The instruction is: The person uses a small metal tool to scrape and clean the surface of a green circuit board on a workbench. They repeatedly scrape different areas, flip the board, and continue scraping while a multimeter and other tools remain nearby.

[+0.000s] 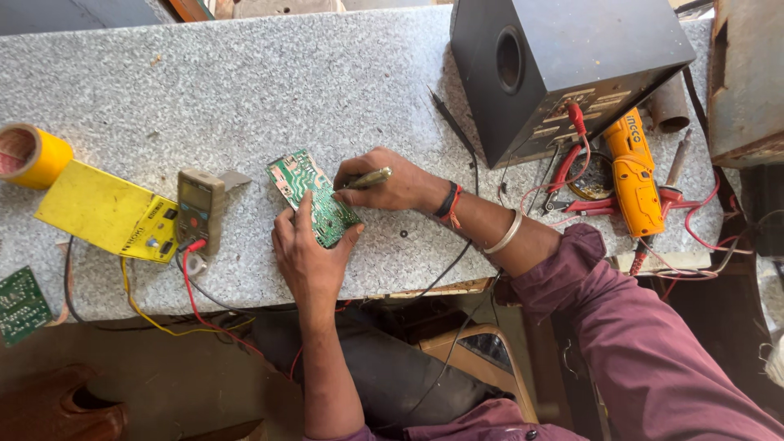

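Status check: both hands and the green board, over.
Left hand steadies the green rectangular circuit board on the grey speckled bench. Right hand holds a slim metal-tipped tool at its edge. Grey multimeter alongside, clear.

Speckled stone worktop (245, 73); glossy green circuit board (314, 196); matt black speaker box (604, 41).

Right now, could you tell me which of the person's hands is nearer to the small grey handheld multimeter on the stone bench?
Left hand, holding the green circuit board beside the multimeter; right hand lies beyond the board.

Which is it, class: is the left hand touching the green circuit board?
Touching. Head view: left hand grips the green circuit board, thumb and fingers on its edges.
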A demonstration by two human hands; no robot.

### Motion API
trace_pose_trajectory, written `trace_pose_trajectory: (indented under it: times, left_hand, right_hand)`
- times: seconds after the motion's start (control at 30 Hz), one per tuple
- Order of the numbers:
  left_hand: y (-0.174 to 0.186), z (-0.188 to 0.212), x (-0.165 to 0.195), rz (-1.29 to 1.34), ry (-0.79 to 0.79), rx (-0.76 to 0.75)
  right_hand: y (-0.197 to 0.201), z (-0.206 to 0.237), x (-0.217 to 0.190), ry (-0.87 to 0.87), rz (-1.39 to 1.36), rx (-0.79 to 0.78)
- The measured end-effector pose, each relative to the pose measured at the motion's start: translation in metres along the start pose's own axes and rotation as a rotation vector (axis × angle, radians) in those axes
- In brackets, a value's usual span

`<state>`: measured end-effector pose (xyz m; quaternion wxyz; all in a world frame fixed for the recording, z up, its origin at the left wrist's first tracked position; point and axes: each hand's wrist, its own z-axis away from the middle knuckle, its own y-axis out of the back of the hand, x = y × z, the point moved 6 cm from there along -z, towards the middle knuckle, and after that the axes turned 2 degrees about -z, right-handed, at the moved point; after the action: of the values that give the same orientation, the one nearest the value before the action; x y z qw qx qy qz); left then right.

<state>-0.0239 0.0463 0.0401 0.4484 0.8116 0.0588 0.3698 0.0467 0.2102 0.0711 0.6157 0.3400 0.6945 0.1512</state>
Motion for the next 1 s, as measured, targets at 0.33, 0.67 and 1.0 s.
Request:
trace_pose_trajectory:
  times: [0.33, 0.67, 1.0]
  left_hand:
    - [0.0005, 0.0006, -0.0005, 0.007, 0.008, -0.008]
    - [0.0023, 0.0006, 0.0012, 0.047, 0.001, -0.004]
    - [0.0021, 0.0027, 0.0041, 0.022, 0.011, -0.025]
  right_hand:
    - [0.002, 0.0009, -0.002, 0.004, -0.014, 0.008]
    - [0.0031, 0.0027, -0.0048, -0.019, 0.028, -0.007]
    - [0.0049, 0.0052, -0.0071, 0.006, 0.013, 0.009]
